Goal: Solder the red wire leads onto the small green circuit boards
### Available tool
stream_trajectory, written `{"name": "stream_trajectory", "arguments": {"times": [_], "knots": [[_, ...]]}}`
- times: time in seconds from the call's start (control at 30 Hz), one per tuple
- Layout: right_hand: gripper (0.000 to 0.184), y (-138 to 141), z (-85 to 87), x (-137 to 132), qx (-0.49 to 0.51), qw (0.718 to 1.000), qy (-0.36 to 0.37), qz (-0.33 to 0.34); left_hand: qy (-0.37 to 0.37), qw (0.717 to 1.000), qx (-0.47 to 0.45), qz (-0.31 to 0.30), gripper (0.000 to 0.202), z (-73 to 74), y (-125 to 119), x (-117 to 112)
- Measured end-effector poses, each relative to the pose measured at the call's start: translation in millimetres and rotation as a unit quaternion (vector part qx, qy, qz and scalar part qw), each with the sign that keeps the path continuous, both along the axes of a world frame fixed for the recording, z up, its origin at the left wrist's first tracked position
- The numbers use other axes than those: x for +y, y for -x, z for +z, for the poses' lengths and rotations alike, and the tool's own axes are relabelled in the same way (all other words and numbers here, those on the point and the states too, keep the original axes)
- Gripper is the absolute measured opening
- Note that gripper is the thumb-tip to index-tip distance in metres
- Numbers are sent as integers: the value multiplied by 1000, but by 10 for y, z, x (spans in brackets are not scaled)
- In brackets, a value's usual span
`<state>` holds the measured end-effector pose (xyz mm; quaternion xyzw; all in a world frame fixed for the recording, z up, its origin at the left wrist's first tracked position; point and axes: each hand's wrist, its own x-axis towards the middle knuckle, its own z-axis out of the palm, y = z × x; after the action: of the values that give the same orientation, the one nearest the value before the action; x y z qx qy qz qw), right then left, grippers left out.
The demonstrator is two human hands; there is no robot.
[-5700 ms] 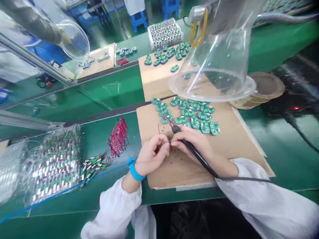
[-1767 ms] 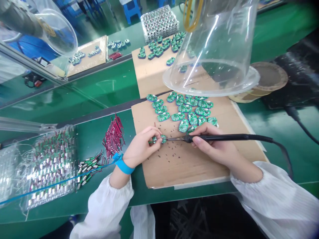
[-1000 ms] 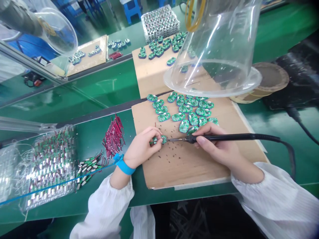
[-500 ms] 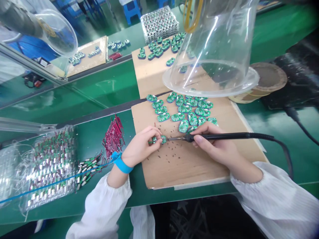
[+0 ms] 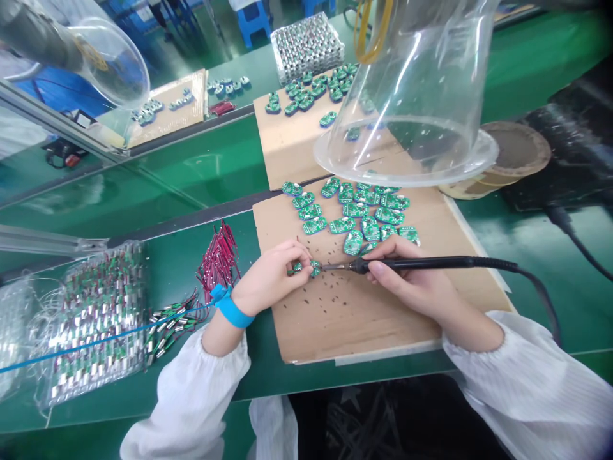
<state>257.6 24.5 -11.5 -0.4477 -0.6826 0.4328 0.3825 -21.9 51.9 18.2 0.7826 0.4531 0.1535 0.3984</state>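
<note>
Pinching small green circuit board (image 5: pixel 315 268) in narrow grip of left hand (image 5: pixel 268 278); right hand (image 5: pixel 407 281) firmly holding black soldering iron (image 5: pixel 431 262), metal tip (image 5: pixel 338 268) just beside board; slip could burn skin.

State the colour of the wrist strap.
The wrist strap is bright blue, shown best in the head view.

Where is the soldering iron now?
In the head view, the soldering iron sits in the person's right hand, its tip reaching left toward the small green circuit board pinched in the left hand.
</note>
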Motion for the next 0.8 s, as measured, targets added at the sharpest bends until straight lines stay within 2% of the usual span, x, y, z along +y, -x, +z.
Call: {"name": "stream_trajectory", "arguments": {"times": [0.17,0.37,0.63,0.8], "knots": [[12,5,17,-6,11,1000,2,-4,-4,1000,-1,14,10,1,-26,-11],[14,24,43,1,68,996,19,-46,3,1000,1,11,9,3,-20,-14],[15,1,29,-3,31,999,10,-14,-4,1000,-5,22,8,-68,-15,-31],[14,-12,13,-4,40,999,1,-24,-12,999,-1,29,7,-79,3,-64]]}}
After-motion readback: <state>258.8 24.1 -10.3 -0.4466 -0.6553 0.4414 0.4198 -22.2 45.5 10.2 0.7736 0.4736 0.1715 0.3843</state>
